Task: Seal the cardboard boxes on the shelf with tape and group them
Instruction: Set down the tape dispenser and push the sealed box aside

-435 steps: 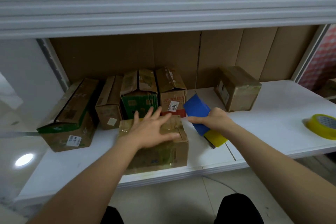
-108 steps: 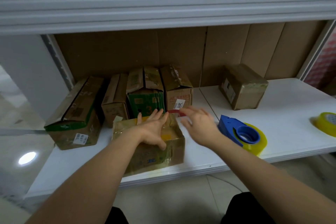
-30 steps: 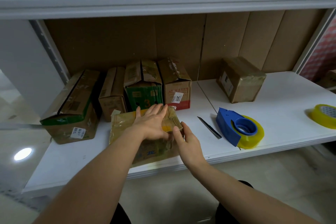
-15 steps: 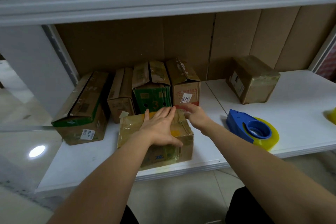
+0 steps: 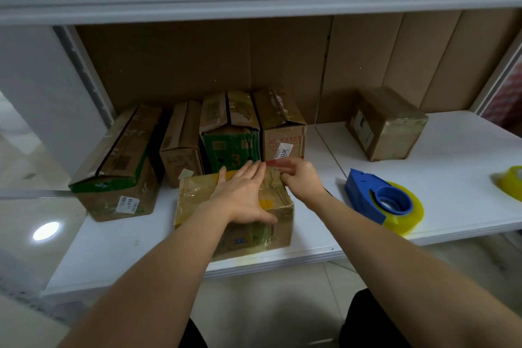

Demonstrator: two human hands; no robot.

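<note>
A tape-wrapped cardboard box [image 5: 195, 200] stands at the front edge of the white shelf [image 5: 452, 150]. My left hand [image 5: 243, 195] lies flat on its top with fingers spread and pointing away from me. My right hand [image 5: 302, 178] is at the box's far right top corner. Its blurred fingers reach left along the far edge and touch it, with the thumb on the top. A blue tape dispenser [image 5: 378, 200] with a yellow roll lies on the shelf to the right of my right arm, held by neither hand.
Behind the front box several cardboard boxes stand in a row, from a long green-edged one [image 5: 121, 161] to one with a white label [image 5: 282, 127]. One taped box [image 5: 387, 124] sits apart at the back right. A second yellow tape roll [image 5: 511, 182] lies at the far right.
My right hand has gone from the box's near right side to its far right corner and stays there. My left hand keeps pressing flat on the top. The box has not shifted.
</note>
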